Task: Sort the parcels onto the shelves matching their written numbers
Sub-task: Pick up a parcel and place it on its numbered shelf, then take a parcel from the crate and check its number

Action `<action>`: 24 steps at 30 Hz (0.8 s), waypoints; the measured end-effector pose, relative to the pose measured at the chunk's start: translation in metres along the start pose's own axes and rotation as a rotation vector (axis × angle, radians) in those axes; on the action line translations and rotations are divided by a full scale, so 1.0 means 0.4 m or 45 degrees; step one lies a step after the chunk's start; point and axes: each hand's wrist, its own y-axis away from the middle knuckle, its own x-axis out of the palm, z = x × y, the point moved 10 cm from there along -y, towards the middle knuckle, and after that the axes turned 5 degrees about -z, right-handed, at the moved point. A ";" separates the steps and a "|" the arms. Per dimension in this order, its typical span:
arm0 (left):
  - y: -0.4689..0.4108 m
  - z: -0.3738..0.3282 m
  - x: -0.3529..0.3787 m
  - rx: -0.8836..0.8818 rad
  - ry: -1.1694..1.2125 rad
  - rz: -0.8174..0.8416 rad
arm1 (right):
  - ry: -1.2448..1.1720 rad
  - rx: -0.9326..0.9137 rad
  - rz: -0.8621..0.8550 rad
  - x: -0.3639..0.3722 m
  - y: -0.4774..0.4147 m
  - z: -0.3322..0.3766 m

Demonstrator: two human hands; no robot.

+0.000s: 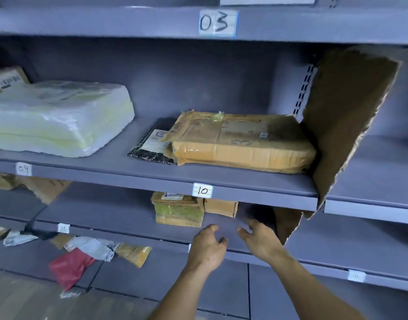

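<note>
Grey metal shelves fill the view, with handwritten labels "03" on the upper edge and "10" on the middle shelf edge. A tape-wrapped brown parcel lies on the middle shelf, partly over a flat black parcel. Below the "10" label sit a small taped parcel and a small brown box. My left hand and right hand hover empty over the lower shelf in front of those boxes, fingers loosely spread.
A large white plastic-wrapped parcel lies at the left of the middle shelf. A torn cardboard divider stands at the right. Lower left hold a red bag, a grey bag and a yellow-taped parcel.
</note>
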 end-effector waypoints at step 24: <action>0.480 -0.316 0.334 0.607 -0.324 0.472 | 0.235 0.380 -0.290 -0.286 0.612 -0.435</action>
